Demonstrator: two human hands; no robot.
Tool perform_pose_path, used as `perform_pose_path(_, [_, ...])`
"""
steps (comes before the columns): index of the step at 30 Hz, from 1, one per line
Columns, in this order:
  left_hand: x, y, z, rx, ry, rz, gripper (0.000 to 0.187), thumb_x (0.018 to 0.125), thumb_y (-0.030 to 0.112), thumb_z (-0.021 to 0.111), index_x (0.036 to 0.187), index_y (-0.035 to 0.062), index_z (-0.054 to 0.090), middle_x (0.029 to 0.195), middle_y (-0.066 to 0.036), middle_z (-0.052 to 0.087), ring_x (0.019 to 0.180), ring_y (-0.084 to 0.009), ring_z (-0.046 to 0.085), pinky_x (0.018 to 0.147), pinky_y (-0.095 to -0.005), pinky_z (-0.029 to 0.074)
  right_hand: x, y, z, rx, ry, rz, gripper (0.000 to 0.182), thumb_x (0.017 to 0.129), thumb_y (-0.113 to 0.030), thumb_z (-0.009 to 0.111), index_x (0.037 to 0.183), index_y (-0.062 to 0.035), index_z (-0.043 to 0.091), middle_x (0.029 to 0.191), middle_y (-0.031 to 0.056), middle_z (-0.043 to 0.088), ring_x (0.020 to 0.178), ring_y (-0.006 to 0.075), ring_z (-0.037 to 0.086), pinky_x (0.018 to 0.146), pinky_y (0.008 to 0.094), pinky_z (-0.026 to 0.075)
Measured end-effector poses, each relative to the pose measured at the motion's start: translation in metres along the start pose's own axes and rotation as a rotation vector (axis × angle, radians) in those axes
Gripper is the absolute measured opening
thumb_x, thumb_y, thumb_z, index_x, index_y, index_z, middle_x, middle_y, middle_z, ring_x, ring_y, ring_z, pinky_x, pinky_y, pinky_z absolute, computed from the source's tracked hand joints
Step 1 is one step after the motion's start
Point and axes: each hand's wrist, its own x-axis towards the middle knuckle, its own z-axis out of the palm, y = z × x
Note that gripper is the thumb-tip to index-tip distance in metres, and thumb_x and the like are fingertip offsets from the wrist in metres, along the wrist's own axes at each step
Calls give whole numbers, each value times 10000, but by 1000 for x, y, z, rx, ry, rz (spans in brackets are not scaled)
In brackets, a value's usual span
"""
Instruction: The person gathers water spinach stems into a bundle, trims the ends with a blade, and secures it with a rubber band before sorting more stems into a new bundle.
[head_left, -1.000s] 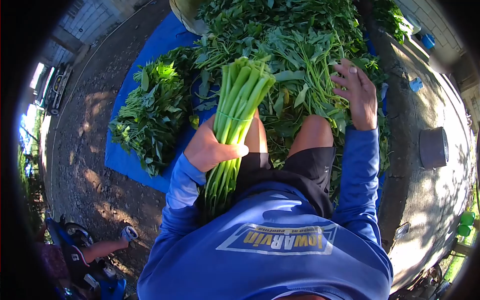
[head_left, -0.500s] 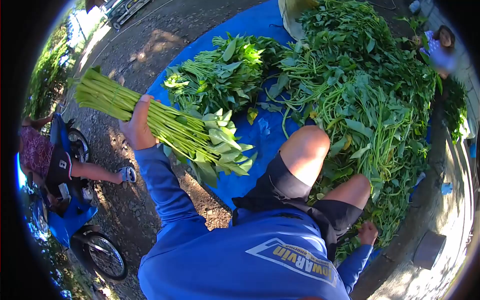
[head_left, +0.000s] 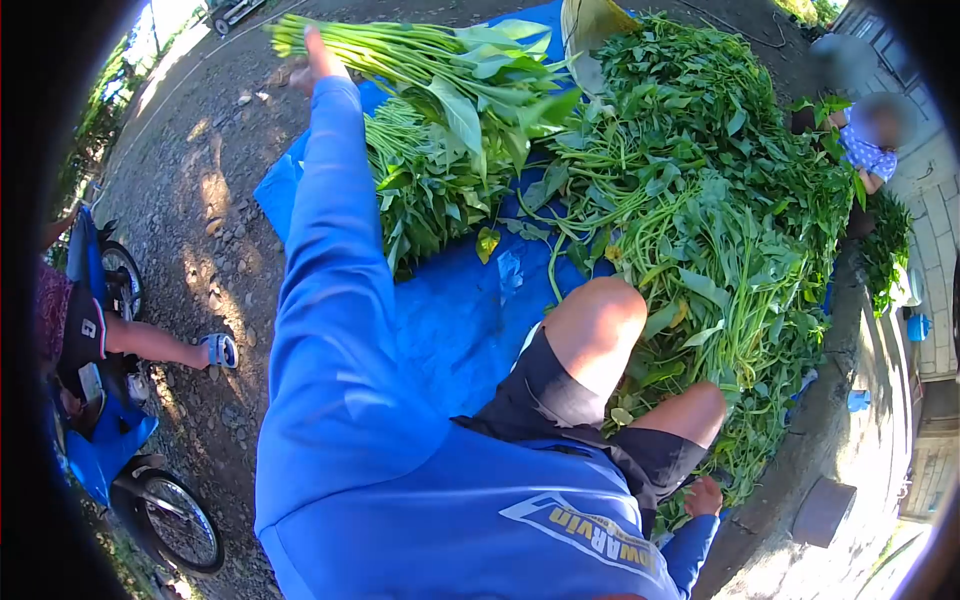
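My left hand, with the arm stretched far forward, is closed around the stem end of a bundle of water spinach. Its long green stems lie across my view and its broad leaves point right. The bundle is held over more bundles of greens on a blue tarp. Low on the right, my right hand rests beside my knee at the edge of a large pile of loose greens. Its fingers look curled; whatever they hold, if anything, is hidden.
A person in a patterned top is beyond the pile, handling greens. On the left, another person's leg extends from a blue motorcycle. A pale sack stands behind the tarp. A concrete ledge runs along the right.
My left hand has carried the bundle forward and right, from over the dirt to above the other bundles. My right hand stays low by my knee.
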Motion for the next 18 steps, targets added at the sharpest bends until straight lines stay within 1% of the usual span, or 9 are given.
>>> perform_pose_path(1, [17, -24, 2, 123, 180, 58, 901, 814, 524, 801, 1388, -109, 516, 1403, -322, 573, 1271, -380, 591, 1087, -452, 468, -8, -3, 9, 19, 88, -11, 370, 961, -169, 646, 1324, -127, 594, 880, 70, 655, 636, 195, 607, 492, 343, 436])
perform_pose_path(3, [44, -94, -20, 406, -18, 130, 946, 809, 480, 819, 1398, -169, 461, 1339, -339, 594, 1274, -416, 578, 1124, -442, 433, -3, 18, 13, 176, 155, 37, 389, 912, -132, 669, 1297, -136, 617, 896, 66, 664, 630, 198, 611, 482, 356, 452])
perform_pose_path(5, [-9, -159, -66, 663, -273, 311, 913, 807, 304, 877, 1460, -131, 409, 1491, -308, 493, 1386, -365, 494, 1165, -457, 399, 21, 92, 6, 292, 76, 205, 288, 916, -166, 679, 1200, -120, 669, 887, 59, 663, 636, 199, 609, 498, 369, 470])
perform_pose_path(7, [-96, -215, -112, 209, -265, -29, 852, 811, 194, 843, 1481, -89, 401, 1521, -274, 462, 1407, -350, 468, 1175, -422, 382, 0, 95, 17, 118, 59, 231, 194, 900, -174, 685, 1083, -110, 697, 854, 56, 659, 642, 212, 618, 506, 388, 488])
perform_pose_path(9, [-154, -256, -178, 673, -435, 186, 631, 797, 166, 789, 1319, -53, 509, 1242, -219, 615, 1183, -332, 596, 1037, -423, 478, -37, 86, 29, -47, 97, 212, 146, 870, -139, 683, 1012, -112, 702, 807, 58, 652, 644, 229, 633, 503, 396, 498])
perform_pose_path(11, [-214, -308, -222, 609, -497, 112, 544, 791, 180, 782, 1256, 6, 558, 1126, -167, 650, 1028, -313, 653, 943, -417, 530, -47, 83, 24, 56, 145, 252, 152, 844, -90, 681, 992, -111, 707, 776, 60, 648, 634, 234, 637, 493, 385, 499])
perform_pose_path(14, [-294, -321, -257, 608, -698, -133, 486, 807, 226, 798, 1200, 9, 611, 1097, -177, 707, 1009, -291, 694, 912, -407, 547, -24, 96, -10, 96, 271, 216, 135, 797, -24, 688, 914, -87, 708, 745, 66, 647, 597, 228, 623, 467, 368, 488])
perform_pose_path(16, [-334, -304, -254, 633, -808, -237, 454, 839, 272, 797, 1163, 4, 625, 1057, -179, 717, 980, -278, 701, 891, -404, 551, 1, 101, -41, 160, 191, -23, 73, 772, 19, 683, 807, -44, 691, 696, 67, 623, 556, 209, 594, 440, 362, 468])
perform_pose_path(18, [-364, -291, -248, 575, -846, -290, 437, 874, 309, 786, 1137, -2, 628, 1009, -173, 720, 920, -258, 708, 851, -400, 559, 39, 101, -63, 227, 341, -77, 100, 804, 64, 654, 829, -30, 679, 630, 82, 602, 469, 193, 562, 377, 342, 409])
